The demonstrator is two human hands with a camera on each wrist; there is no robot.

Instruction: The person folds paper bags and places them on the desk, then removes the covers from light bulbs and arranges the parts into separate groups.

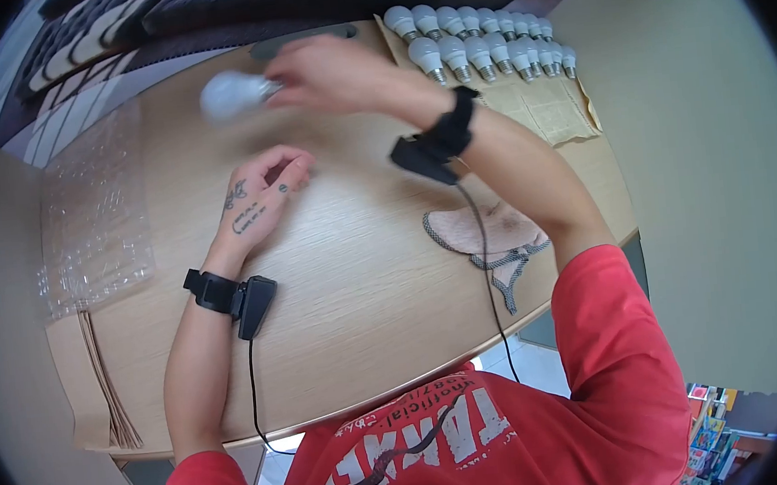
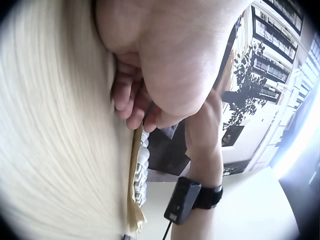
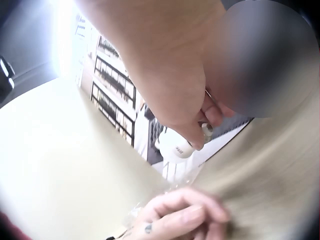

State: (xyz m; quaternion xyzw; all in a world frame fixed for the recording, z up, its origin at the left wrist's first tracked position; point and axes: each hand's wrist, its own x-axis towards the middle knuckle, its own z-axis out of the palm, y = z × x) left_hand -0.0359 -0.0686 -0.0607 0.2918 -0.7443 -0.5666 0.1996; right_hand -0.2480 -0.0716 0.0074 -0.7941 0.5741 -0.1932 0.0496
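Over the far left part of the table my right hand (image 1: 328, 74) pinches a white light bulb (image 1: 226, 96) by its screw base, the round dome pointing left. The same bulb (image 3: 175, 146) shows in the right wrist view, with the thumb and fingers around its base. Below it, my left hand (image 1: 264, 193) rests on the table (image 1: 352, 246) with its fingers loosely curled and holds nothing. Two rows of similar bulbs (image 1: 452, 50) lie at the back right on a sheet of brown paper (image 1: 548, 110).
Clear plastic packaging (image 1: 95, 213) with moulded pockets lies along the left side. Folded brown cardboard strips (image 1: 87, 389) lie at the front left corner. A crumpled pink cloth (image 1: 475, 227) with a checked border is under my right forearm. Cables (image 1: 485, 262) hang from both wrist cameras.
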